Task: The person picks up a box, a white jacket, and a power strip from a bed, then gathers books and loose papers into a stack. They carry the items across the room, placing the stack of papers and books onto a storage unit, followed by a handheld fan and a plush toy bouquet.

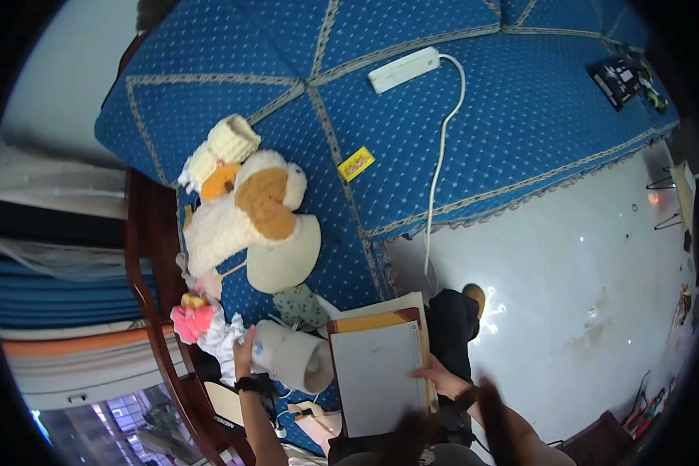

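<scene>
A stack of books or folders topped by a white sheet lies before me, apparently on my lap. My right hand holds the right edge of this stack, thumb on top. My left hand is at the left, against a pale fabric hat and beside a white ruffled cloth; whether it grips either one is not clear. A green patterned cloth lies just above the pale hat. Farther up are a light cap brim and a white and tan plush toy.
A blue padded sofa cover bears a white power strip with its cord, a small yellow packet and a black package. A dark wooden armrest runs along the left. A pink bag lies below the hat.
</scene>
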`<state>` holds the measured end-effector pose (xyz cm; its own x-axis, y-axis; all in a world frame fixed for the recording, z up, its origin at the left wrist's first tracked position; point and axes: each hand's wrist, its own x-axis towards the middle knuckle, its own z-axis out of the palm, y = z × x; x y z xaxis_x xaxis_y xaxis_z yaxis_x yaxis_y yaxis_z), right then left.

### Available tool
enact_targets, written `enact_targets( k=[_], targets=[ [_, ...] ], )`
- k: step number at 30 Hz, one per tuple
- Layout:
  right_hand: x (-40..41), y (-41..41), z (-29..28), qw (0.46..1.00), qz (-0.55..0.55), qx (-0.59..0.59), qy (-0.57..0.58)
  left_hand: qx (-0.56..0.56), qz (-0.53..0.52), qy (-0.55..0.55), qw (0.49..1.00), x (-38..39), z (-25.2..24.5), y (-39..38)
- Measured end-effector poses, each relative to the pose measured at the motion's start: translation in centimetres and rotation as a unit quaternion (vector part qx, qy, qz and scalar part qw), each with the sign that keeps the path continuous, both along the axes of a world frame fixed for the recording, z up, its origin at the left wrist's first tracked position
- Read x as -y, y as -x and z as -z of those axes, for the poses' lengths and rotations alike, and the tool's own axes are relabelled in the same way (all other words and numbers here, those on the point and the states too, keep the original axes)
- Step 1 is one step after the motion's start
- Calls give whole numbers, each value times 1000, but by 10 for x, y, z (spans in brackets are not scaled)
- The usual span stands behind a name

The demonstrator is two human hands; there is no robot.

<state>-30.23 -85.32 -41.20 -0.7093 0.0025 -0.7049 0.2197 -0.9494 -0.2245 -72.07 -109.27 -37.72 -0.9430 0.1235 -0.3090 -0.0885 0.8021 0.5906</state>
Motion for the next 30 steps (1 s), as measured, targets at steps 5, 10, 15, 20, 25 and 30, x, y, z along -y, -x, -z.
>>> enact_targets(
  k=[5, 10, 15, 20, 25, 30],
  targets=[
    [-60, -40, -52, 991, 118, -2, -61, 86, -40, -5, 995, 19, 9, 3],
    [-115, -90, -144, 975, 166, 68, -134, -119, 144, 184, 965, 5, -1, -31],
    [-140, -123, -220, 941, 221, 114, -228, -17, 81, 106, 991, -3, -25, -70],
    [-157, -125, -266, 930, 279, 117, -207, -48, 201, 189, 960, 8, -27, -93],
    [-152, -81, -313, 918, 284, 122, -249, -11, 127, 121, 984, 3, -25, -126],
    [-126, -80, -312, 919, 258, 161, -250, -2, 299, 175, 938, -29, -54, -107]
  ],
)
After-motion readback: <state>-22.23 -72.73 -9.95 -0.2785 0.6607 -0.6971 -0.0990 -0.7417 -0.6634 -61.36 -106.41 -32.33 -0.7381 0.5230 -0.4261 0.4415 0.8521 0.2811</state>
